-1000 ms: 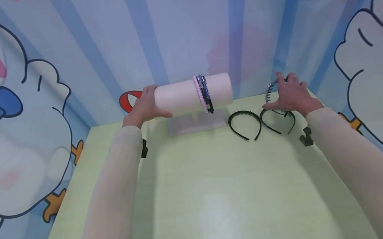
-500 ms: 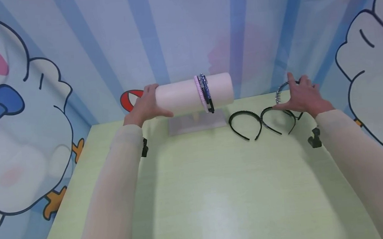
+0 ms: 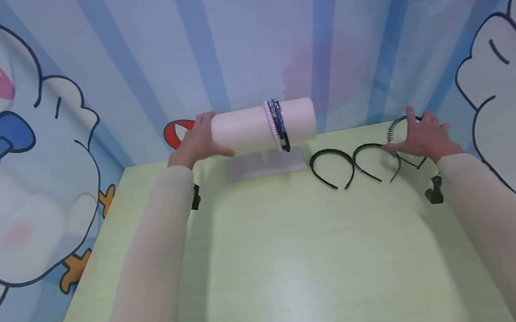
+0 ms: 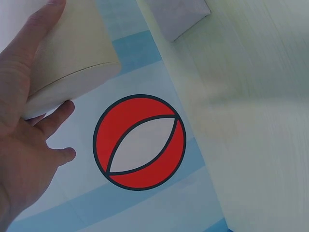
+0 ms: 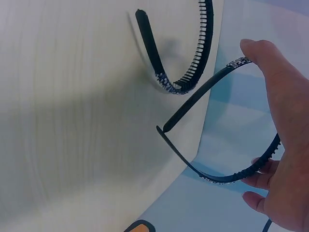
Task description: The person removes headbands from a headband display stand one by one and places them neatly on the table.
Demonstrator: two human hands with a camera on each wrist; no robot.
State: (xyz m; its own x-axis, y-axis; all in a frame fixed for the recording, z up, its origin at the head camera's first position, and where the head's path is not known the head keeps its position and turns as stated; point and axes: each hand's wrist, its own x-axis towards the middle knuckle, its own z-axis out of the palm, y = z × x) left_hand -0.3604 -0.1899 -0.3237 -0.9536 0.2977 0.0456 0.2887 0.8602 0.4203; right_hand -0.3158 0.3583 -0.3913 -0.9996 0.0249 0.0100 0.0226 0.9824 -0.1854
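My left hand (image 3: 197, 143) grips the left end of a pale pink display roll (image 3: 243, 128), thumb in front. The roll sits on a flat base (image 3: 267, 166). Around its middle-right hang a pink headband (image 3: 272, 126) and dark glittery headbands (image 3: 278, 117). At the back right, my right hand (image 3: 427, 138) holds a black toothed headband with glitter (image 5: 193, 103) between thumb and fingers, its two ends toward the table. Beside it on the table lie a black headband (image 3: 329, 151) and another with glitter (image 5: 149, 43), side by side.
The pale green table (image 3: 297, 241) ends at a blue striped backdrop (image 3: 252, 44) with cartoon figures. A red and white ball (image 4: 145, 142) is printed on it behind my left hand. A small black wrist mount (image 3: 434, 190) hangs below my right sleeve.
My right hand has moved right and slightly nearer, carrying the glittery headband away from the two on the table. My left hand stays on the roll.
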